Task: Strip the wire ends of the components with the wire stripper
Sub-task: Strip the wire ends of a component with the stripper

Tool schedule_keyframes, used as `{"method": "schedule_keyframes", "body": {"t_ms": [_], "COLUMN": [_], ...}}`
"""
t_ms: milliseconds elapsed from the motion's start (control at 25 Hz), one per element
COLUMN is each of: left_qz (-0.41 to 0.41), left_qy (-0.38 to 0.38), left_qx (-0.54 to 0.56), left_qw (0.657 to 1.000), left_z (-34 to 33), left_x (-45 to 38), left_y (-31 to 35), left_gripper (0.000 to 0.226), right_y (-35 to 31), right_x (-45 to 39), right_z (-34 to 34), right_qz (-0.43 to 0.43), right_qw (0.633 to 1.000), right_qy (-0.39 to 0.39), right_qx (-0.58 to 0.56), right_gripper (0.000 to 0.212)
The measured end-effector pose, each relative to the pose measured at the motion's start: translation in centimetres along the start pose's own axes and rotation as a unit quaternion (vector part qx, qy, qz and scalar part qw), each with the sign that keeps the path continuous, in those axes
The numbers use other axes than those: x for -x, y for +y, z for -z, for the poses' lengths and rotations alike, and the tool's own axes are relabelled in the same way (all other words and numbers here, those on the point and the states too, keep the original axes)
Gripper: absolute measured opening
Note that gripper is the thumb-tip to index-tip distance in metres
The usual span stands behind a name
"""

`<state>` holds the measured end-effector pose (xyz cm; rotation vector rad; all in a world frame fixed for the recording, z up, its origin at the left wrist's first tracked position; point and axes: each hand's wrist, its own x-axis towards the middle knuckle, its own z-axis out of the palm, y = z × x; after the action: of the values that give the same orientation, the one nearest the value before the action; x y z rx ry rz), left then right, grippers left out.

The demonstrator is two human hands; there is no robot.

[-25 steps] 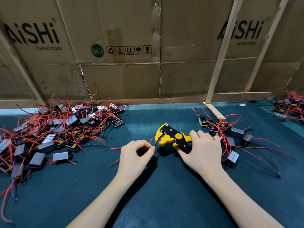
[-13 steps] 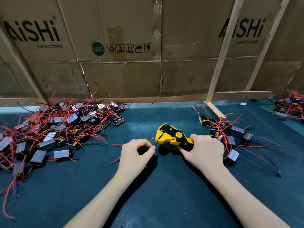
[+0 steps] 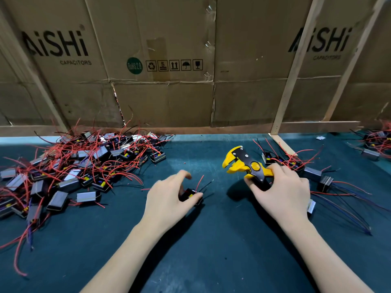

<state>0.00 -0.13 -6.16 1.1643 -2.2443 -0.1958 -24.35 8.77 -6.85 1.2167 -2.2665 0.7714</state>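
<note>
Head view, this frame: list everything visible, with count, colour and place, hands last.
table: one, dark teal, across the foreground
cardboard wall: brown, printed AiSHi, behind the table
wooden slats: pale, leaning on the cardboard at right
left pile: many grey and black components, red wires, table left
right group: several components, red and blue wires, beyond the right hand
far pile: components, red wires, right edge
component: one, black, red and black wires, at the left hand
stripper: one, yellow and black, raised above the table
left hand: thumb and fingers around the component
right hand: grips the stripper's handles
</note>
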Motion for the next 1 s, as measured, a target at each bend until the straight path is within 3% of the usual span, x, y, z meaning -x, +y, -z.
{"method": "schedule_keyframes", "body": {"t_ms": [120,200,280,360,480,600,720,880,1000], "left_qz": [-0.076,-0.15,-0.17,-0.124,0.031,0.143,0.192,0.196,0.168], "left_qy": [-0.055,-0.111,-0.083,0.046,0.196,0.188,0.143,0.162,0.181], "left_qx": [0.078,0.143,0.138,0.113,0.077,-0.026,-0.079,-0.053,-0.056], "left_qw": [0.993,0.972,0.972,0.985,0.977,0.971,0.968,0.966,0.968], "left_z": [-0.5,-0.7,0.0,1.2,3.9,5.2,5.1,5.2,5.1], "left_x": [0.3,0.4,-0.2,-1.2,-1.9,-1.8,-1.7,-1.4,-1.3], "left_y": [-0.2,0.2,0.2,-1.0,-4.1,-7.2,-9.2,-9.6,-9.2], "left_gripper": [0.023,0.043,0.055,0.055,0.062,0.055,0.039,0.012,0.011], "right_y": [0.2,0.1,0.0,0.1,0.1,-0.5,-0.8,-1.9,-2.1], "right_x": [-0.3,-0.5,-0.4,-0.5,-0.5,-0.2,0.3,1.7,2.2], "right_z": [0.6,1.1,1.5,2.0,2.3,2.4,2.2,1.2,0.5], "right_qz": [-0.036,-0.052,-0.055,-0.056,-0.046,0.006,0.159,0.306,0.303], "right_qw": [0.998,0.993,0.989,0.986,0.982,0.983,0.966,0.898,0.899], "right_qy": [0.02,0.036,0.056,0.069,0.06,0.028,-0.059,-0.248,-0.268], "right_qx": [-0.053,-0.097,-0.126,-0.144,-0.174,-0.183,-0.195,-0.197,-0.168], "right_gripper": [0.047,0.044,0.043,0.042,0.04,0.037,0.041,0.048,0.054]}}
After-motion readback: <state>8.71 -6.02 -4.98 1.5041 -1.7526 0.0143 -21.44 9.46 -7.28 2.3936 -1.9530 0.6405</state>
